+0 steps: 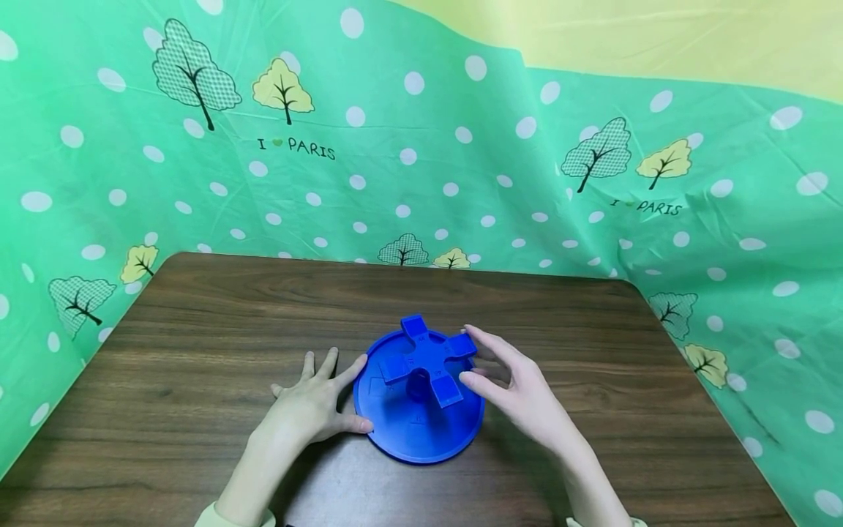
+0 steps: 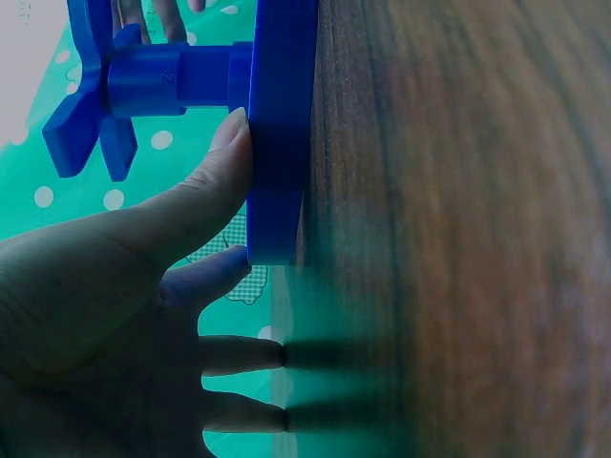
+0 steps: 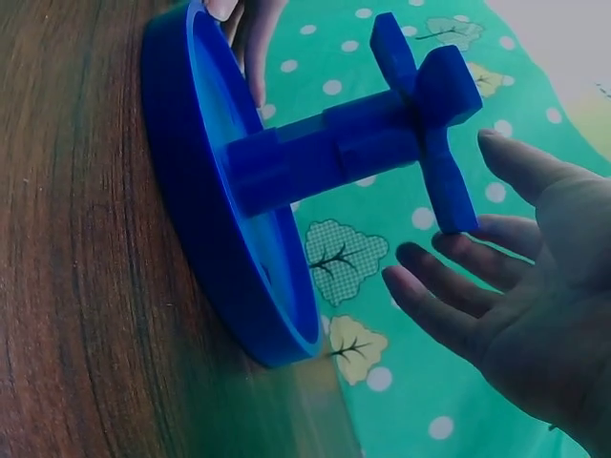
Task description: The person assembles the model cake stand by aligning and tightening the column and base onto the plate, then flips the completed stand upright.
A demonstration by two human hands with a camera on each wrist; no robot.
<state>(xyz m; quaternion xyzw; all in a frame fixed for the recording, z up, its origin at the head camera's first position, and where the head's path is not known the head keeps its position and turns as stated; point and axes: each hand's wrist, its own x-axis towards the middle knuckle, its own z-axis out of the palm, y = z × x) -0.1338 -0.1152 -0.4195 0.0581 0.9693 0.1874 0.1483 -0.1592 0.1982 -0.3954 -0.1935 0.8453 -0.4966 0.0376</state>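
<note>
A blue round base (image 1: 421,443) with a raised rim lies flat on the table. From its middle rises a short post (image 3: 315,153), topped by a cross-shaped piece (image 1: 431,357) with blocky arms. At the base's left side is my left hand (image 1: 308,406), fingers spread; its thumb (image 2: 224,157) and index finger touch the rim, and other fingertips rest on the table. My right hand (image 1: 523,391) is at the right of the cross piece, thumb and fingers apart around one arm's end. Whether its fingertips touch that arm, I cannot tell.
The dark wooden table (image 1: 263,307) has rounded far corners. Behind it and at both sides hangs a green cloth (image 1: 395,183) with white dots and printed trees. A yellow area (image 1: 658,36) of cloth shows at the upper right.
</note>
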